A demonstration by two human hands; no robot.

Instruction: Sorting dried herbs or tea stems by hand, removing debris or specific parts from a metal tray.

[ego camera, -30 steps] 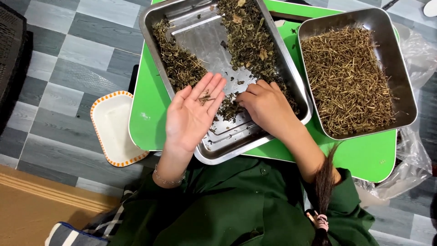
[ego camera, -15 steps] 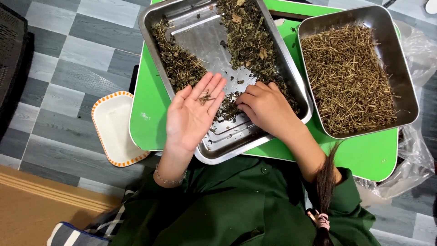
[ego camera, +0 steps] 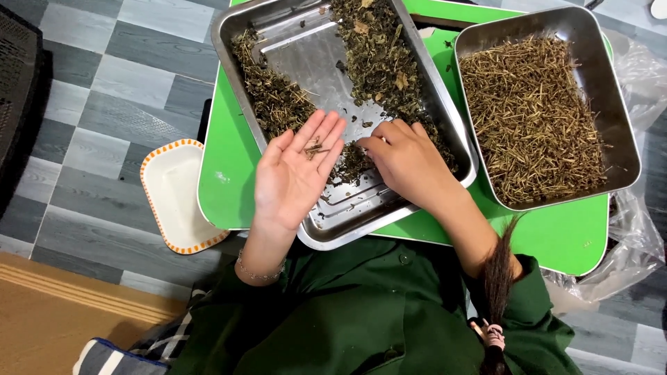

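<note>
A low green table (ego camera: 570,236) with rounded corners stood on a floor of grey tiles (ego camera: 90,90) in lighter and darker shades, with a strip of tan wood (ego camera: 62,312) along the near left. Two steel trays covered most of the table. The larger tray (ego camera: 306,62) lay askew over the table's left half, its near corner jutting past the near edge. Dark dried leaves (ego camera: 375,62) ran in one band down its right side and a thinner band down its left, leaving bare metal between. The smaller tray (ego camera: 618,104) sat at the right edge, filled with pale dried stems (ego camera: 535,118).

The left hand (ego camera: 295,177) was held flat and palm up over the larger tray's near left part, fingers apart, with a few small stems (ego camera: 316,148) lying loose on them. The right hand (ego camera: 406,163) rested palm down in the same tray, fingertips drawn together at the leaf pile; whether they pinched anything could not be told.

A white dish with an orange rim (ego camera: 177,198) lay on the floor just beside the table's left edge. Crumpled clear plastic (ego camera: 643,229) bulged at the right edge. A dark green jacket (ego camera: 361,312) filled the near side.
</note>
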